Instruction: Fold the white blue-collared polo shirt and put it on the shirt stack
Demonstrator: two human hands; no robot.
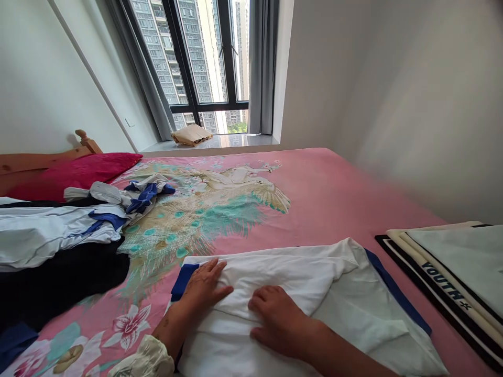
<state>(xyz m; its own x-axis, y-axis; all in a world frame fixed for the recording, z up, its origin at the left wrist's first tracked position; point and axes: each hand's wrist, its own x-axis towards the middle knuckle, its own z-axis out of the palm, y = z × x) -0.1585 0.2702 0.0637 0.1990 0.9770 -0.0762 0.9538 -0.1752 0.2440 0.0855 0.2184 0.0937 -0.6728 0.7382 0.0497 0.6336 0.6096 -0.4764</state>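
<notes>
Shirt (302,267), white with blue parts, lies partly folded on the pink bed sheet (322,209), at the lower centre of my frame. I see the left hand (206,283) palm down on its left part, grip wide, fingers spread. The right hand (281,319) rests nearer the middle, fingers bent, thumb apart, its grip loose. At right I have folded clothes (444,283) stacked; at left, rumpled clothes (51,235) near a red pillow (82,174).
</notes>
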